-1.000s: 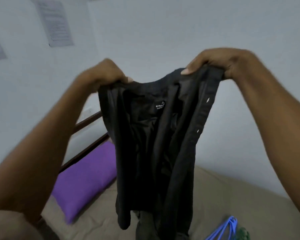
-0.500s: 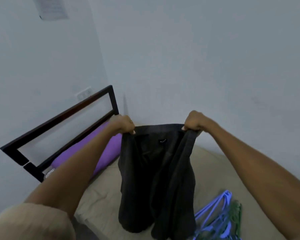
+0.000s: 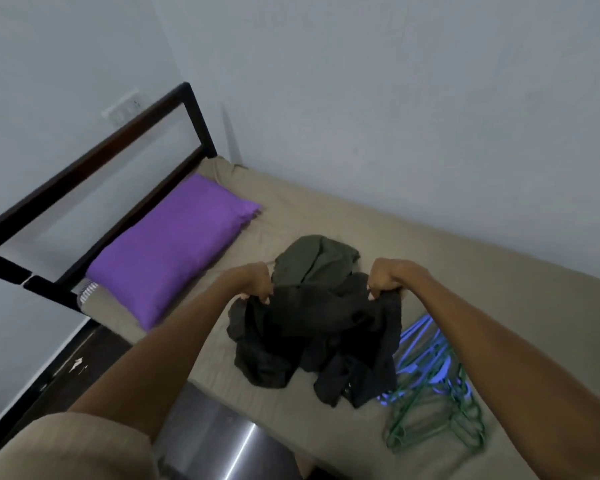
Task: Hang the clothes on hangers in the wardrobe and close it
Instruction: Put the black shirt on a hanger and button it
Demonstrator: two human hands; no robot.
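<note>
Left hand [image 3: 257,284] and right hand [image 3: 383,280] each clamped on top edge of black shirt [image 3: 319,337], fingers curled into cloth. Shirt's lower part crumpled on bed [image 3: 482,271]. Green garment [image 3: 312,259] just behind shirt. Blue hangers [image 3: 418,344] and green hangers [image 3: 440,420] right of shirt. Purple pillow [image 3: 167,247] near headboard [image 3: 84,171].

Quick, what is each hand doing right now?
Left hand: grips the black garment.
Right hand: grips the same garment.

Pillow [image 3: 174,244] at left on bed [image 3: 326,427], clothes [image 3: 312,327] mid-bed, hangers [image 3: 433,393] just right of them, headboard [image 3: 94,174] behind pillow
</note>
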